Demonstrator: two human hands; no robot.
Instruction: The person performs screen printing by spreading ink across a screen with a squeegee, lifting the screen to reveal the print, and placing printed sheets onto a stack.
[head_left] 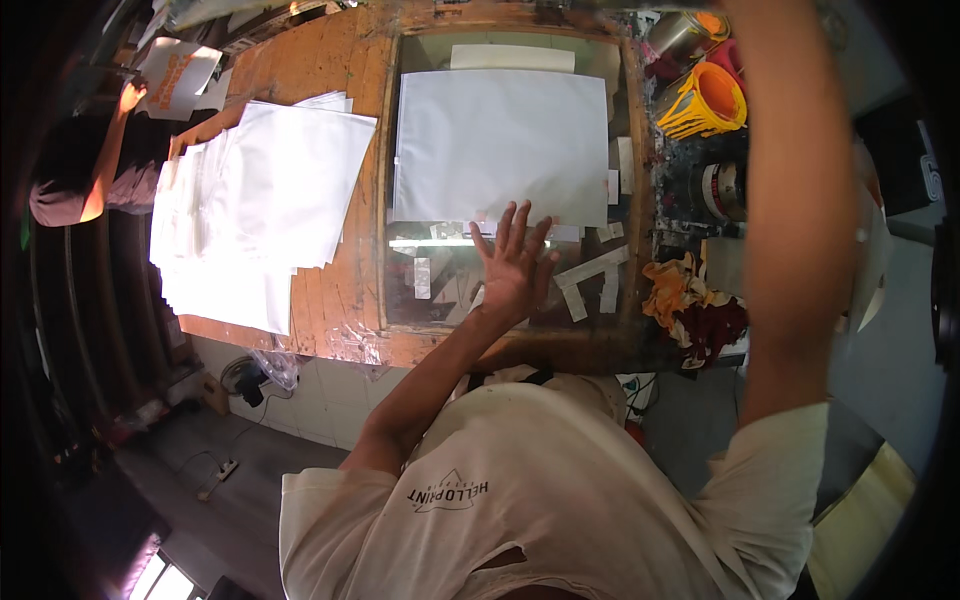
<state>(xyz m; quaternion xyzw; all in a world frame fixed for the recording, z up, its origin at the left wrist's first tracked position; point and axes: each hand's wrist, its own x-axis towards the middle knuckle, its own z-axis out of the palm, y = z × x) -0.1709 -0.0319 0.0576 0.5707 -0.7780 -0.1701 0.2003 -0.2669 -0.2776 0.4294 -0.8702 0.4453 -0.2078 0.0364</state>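
My left hand (515,262) lies with its fingers spread on the near edge of a flat white plastic bag (500,140). The bag rests on a glass panel (450,310) set in a wooden frame, and a small tab shows on its left edge. Strips of pale tape (590,270) are stuck to the glass around it. My right arm (795,200) reaches up past the right side of the table. Its hand is beyond the top edge, so what it touches is hidden.
A stack of white bags (270,190) covers the table's left part. On the right stand a yellow-smeared paint pot (708,98), a metal can (685,35), a dark jar (722,192) and stained crumpled rags (690,305). At far left another person's arm (108,160) reaches to a printed sheet (178,78).
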